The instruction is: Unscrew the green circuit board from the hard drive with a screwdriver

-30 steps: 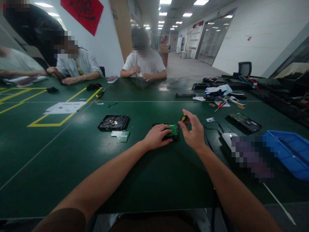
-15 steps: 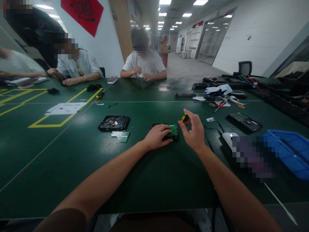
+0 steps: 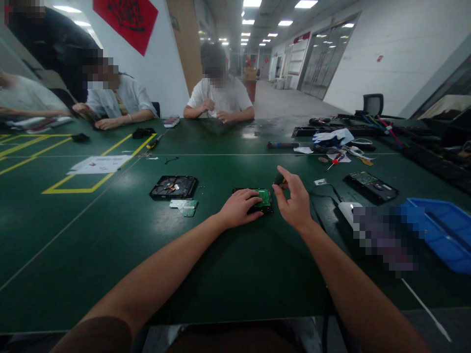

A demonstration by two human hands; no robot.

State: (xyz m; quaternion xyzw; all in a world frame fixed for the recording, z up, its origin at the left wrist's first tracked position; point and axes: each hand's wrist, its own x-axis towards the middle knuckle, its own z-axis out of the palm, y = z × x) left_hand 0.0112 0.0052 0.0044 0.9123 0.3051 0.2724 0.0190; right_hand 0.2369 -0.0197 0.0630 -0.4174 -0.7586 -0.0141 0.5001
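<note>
A hard drive (image 3: pixel 265 198) with a green circuit board lies on the table in front of me. My left hand (image 3: pixel 242 206) rests over its left part, fingers across the top and thumb along the near edge, holding it down. Just right of the drive, my right hand (image 3: pixel 295 198) pinches a short black and yellow screwdriver (image 3: pixel 280 180) between thumb and fingers. Its tip is hidden. Off to the left sits another hard drive (image 3: pixel 173 187), with loose green circuit boards (image 3: pixel 187 207) at its near side and several tiny screws (image 3: pixel 202 187) beside it.
On the right are a third hard drive (image 3: pixel 371 186), a blue tray (image 3: pixel 441 233) and a white-ended, blurred-out device with a cable (image 3: pixel 348 211). Gloves (image 3: pixel 334 137) and a red screwdriver (image 3: pixel 335 161) lie farther back. Across the green table sits a person (image 3: pixel 221 100); others are at left.
The screwdriver has turned in my right fingers, its yellow showing less, and the fingers have shifted slightly. My left hand and the hard drive have stayed put.
</note>
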